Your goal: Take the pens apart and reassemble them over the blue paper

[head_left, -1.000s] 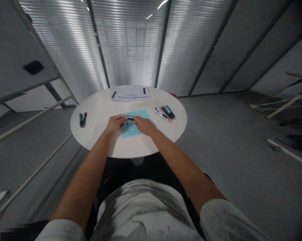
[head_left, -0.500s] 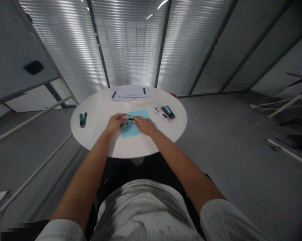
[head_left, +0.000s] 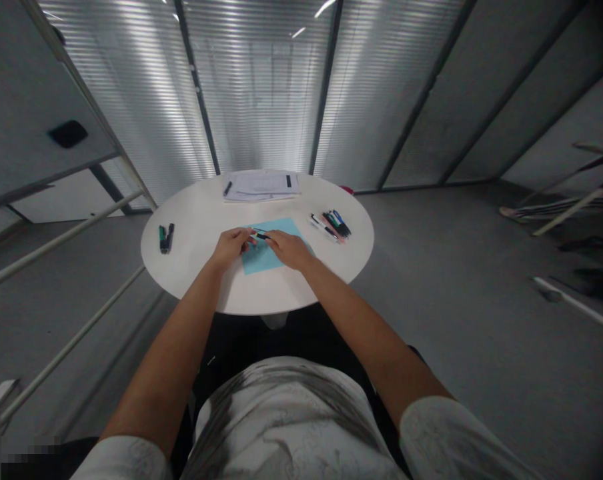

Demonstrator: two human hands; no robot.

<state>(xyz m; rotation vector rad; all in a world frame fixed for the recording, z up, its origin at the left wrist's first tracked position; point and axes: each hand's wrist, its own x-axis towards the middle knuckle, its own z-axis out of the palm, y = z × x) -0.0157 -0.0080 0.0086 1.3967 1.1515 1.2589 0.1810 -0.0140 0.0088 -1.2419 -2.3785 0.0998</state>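
Over a light blue sheet (head_left: 264, 262) on the round white table (head_left: 196, 213), both hands meet around small pen parts. My right hand (head_left: 290, 249) is closed on a short black pen piece (head_left: 261, 237) with a yellowish end. My left hand (head_left: 230, 247) is closed at the other end of it, its fingertips pinching something thin and dark. Whether that thin piece is joined to the black one is too small to tell.
Several pens (head_left: 335, 225) lie together at the table's right. Green and black markers (head_left: 166, 239) lie at the left. A paper stack (head_left: 260, 185) with dark items on it is at the back edge. White metal rails (head_left: 61, 240) stand to the left.
The thin dark piece at my left fingertips has shifted and shows less now. Both hands have otherwise hardly moved.
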